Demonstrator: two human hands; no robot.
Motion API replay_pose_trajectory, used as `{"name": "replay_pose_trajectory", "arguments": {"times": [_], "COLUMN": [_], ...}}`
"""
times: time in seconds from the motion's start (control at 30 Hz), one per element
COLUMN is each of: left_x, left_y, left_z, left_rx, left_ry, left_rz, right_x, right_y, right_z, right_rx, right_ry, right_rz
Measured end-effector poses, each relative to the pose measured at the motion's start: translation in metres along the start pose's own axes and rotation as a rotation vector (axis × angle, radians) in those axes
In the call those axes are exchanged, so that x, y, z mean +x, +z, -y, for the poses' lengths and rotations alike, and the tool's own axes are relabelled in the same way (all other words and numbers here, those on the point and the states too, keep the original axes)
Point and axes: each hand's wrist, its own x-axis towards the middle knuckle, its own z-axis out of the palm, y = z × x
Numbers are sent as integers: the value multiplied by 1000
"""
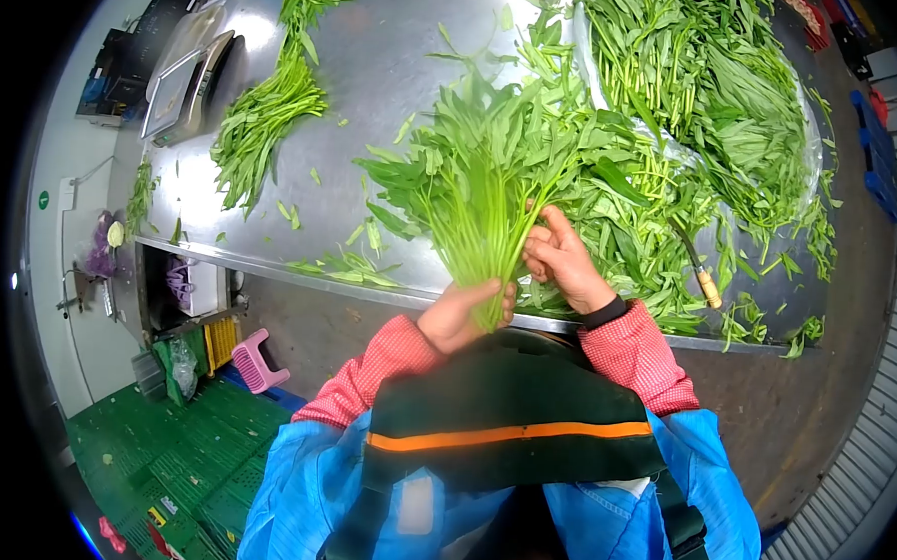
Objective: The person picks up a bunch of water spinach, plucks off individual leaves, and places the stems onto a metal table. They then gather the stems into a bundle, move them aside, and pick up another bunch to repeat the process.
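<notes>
Grips a bright green leafy bunch [484,211] by its stem ends with closed left-hand [457,316] fingers, over the shiny metal table [362,86]; touches the bunch's side with half-curled right-hand [566,265] fingers. Has a wooden-handled blade [708,288] to the right, a grey flat-topped scale [182,90] beyond.

No readable text, label or number shows anywhere.

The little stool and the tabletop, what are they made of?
The pink step stool looks like smooth, slightly shiny plastic: it's one bright colour with a moulded-looking shape. The worktable seems to be bare metal, maybe stainless steel, because it's silvery grey and the light makes bright, blurry patches on it.
</notes>
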Motion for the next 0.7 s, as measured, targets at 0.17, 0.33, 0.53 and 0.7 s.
{"name": "replay_pose_trajectory", "arguments": {"times": [0.17,0.33,0.53,0.7], "left_x": [-5,-6,-1,-4], "left_y": [-2,-1,-4,0], "left_z": [-1,-2,-2,1], "left_rx": [-19,2,195,386], "left_ry": [-27,-9,38,66], "left_rz": [0,-3,-68,-74], "right_x": [12,10,-20,-41], "right_y": [-3,-11,16,16], "right_z": [-27,-25,-3,23], "right_rx": [-122,-487,-1580,-1501], "right_ry": [-133,-223,-339,-459], "right_rz": [-5,-5,148,304]}}
